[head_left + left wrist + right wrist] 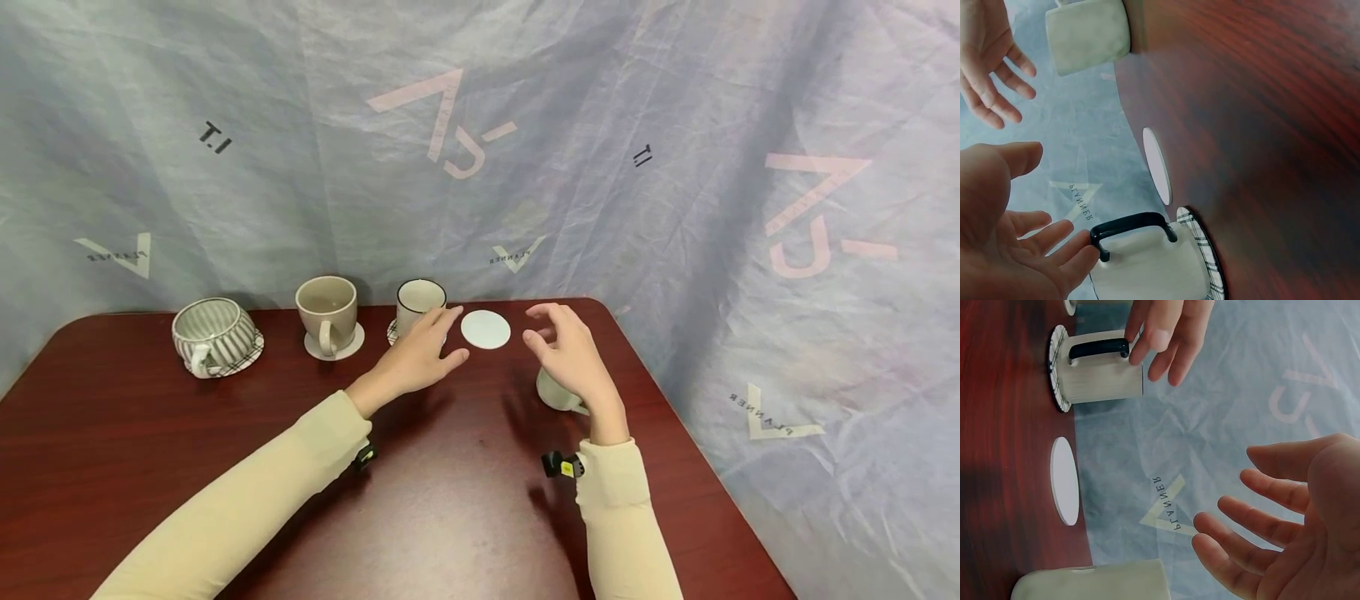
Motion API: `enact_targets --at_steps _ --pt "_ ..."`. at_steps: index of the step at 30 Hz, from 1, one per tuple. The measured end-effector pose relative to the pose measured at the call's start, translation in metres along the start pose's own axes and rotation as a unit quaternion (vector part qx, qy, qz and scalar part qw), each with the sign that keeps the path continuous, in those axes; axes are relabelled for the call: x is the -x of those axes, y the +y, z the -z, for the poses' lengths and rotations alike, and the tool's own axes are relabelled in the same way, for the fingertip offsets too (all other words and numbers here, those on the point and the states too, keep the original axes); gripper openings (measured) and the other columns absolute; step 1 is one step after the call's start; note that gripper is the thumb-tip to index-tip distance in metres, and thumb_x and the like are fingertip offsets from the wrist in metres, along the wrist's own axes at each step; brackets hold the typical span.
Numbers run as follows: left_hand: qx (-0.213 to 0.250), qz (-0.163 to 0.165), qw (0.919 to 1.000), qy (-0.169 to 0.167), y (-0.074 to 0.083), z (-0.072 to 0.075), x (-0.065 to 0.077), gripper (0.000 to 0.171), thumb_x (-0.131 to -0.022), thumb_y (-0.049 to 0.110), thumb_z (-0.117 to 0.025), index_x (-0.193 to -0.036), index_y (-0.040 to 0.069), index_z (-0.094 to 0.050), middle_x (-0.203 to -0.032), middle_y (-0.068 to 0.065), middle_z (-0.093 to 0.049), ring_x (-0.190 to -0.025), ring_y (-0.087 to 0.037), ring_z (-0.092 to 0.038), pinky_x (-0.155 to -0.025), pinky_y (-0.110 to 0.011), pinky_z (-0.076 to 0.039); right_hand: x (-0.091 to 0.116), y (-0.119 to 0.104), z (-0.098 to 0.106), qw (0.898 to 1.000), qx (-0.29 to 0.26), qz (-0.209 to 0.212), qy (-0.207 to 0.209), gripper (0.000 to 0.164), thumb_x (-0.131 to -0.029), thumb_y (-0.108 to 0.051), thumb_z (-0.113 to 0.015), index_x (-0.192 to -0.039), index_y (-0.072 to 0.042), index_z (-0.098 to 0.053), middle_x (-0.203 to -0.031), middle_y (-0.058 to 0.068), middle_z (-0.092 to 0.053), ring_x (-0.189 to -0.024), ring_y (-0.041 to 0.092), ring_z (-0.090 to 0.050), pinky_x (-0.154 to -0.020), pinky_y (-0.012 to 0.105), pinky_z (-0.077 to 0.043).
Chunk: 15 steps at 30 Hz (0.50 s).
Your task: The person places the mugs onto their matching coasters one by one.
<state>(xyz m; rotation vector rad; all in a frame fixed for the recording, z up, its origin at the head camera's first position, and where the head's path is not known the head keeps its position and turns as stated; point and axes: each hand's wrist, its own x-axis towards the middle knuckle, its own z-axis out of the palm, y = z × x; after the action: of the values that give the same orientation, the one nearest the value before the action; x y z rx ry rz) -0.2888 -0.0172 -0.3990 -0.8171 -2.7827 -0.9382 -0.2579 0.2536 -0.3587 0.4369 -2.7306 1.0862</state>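
My left hand [420, 352] hovers by a white mug [417, 298] with a dark rim, its fingers extended and the thumb apart. That mug's black handle [1132, 223] shows close to the fingers in the left wrist view; whether they touch it I cannot tell. The mug stands on a plaid coaster [1057, 370]. Over on the right, my right hand [572, 354] is raised with loosely bent fingers and holds nothing. Below it stands a pale green mug [553, 392], partly hidden by the hand. Between the hands lies a round white coaster [486, 329] with nothing on it.
Farther left, a beige mug [337, 321] stands on a white coaster [352, 343], and a ribbed mug [225, 337] on a plaid one. All are on a dark red wooden table [450, 500]. A grey printed cloth [525, 167] hangs behind and along the right side.
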Motion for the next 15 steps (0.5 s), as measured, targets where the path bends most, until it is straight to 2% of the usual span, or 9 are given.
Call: enact_targets --at_steps 9,15 --pt "-0.016 -0.019 0.9997 0.006 0.006 -0.010 -0.009 0.073 -0.100 0.028 -0.074 -0.160 -0.001 -0.043 -0.148 -0.020 -0.056 -0.141 -0.038 -0.050 -0.120 -0.050 -0.040 0.001 0.002 0.002 1.000 -0.001 0.000 0.003 0.035 -0.104 -0.017 -0.066 -0.138 -0.010 -0.062 -0.136 0.017 -0.060 -0.112 0.031 -0.072 -0.092 0.051 -0.059" --pt "-0.027 -0.020 0.9994 -0.007 0.009 -0.018 -0.021 0.074 -0.100 0.030 -0.073 -0.159 -0.002 -0.042 -0.149 -0.021 -0.055 -0.142 -0.038 -0.050 -0.120 -0.051 -0.041 0.002 -0.001 0.003 1.000 -0.001 0.002 0.001 0.035 -0.104 -0.018 -0.066 -0.139 -0.011 -0.062 -0.135 0.016 -0.060 -0.111 0.031 -0.071 -0.091 0.051 -0.058"
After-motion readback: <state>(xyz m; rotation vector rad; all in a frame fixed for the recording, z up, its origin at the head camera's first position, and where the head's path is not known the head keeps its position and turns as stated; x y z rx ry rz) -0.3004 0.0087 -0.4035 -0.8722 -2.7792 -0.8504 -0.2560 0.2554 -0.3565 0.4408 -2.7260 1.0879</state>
